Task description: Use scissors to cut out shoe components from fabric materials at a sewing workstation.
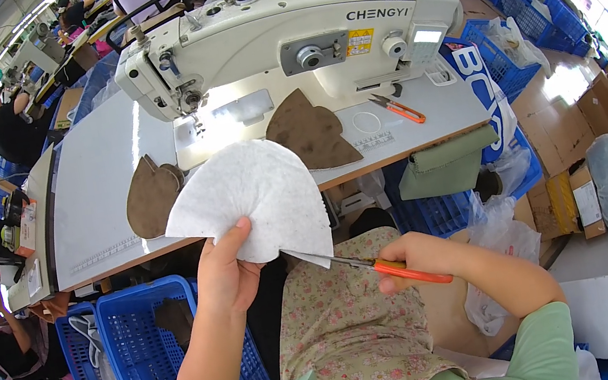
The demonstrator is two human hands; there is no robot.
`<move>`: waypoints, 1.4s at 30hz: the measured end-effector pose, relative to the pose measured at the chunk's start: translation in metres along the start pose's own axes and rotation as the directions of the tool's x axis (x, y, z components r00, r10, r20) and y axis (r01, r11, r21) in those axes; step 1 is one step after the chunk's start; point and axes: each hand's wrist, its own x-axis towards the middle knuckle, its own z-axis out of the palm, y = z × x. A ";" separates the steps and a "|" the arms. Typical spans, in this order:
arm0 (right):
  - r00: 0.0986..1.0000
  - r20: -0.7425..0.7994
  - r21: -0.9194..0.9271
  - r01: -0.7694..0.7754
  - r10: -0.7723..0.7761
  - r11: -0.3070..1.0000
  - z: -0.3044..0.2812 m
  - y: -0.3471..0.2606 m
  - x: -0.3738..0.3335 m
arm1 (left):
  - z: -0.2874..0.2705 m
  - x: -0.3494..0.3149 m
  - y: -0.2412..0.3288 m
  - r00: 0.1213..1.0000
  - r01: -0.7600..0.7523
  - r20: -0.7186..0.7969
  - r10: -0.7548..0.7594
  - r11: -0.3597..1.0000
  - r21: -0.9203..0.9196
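Note:
A white fabric piece (256,189), rounded like a wide fan with a notch at its lower edge, is pinched in my left hand (231,269), the thumb lying on top. My right hand (418,258) grips a pair of orange-handled scissors (359,263), whose blades lie at the lower right edge of the fabric, by the notch. Beyond the fabric stands a white sewing machine (257,46) on a light grey table (95,175). Brown fabric pieces lie on that table: a petal-shaped stack (150,198) to the left and a wider piece (315,132) behind the white one.
Orange-handled thread snips (398,108) lie on the table's right side. Green folded cloth (447,163) hangs at its front edge. Blue baskets (132,312) stand low at the left. Cardboard boxes (577,107) and plastic bags are on the right. Other people work at the far left.

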 end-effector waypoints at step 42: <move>0.986 -0.059 -0.019 0.157 -0.158 0.987 0.004 0.001 0.008 | 0.002 -0.002 -0.001 0.999 0.037 0.028 -0.036 0.999 -0.039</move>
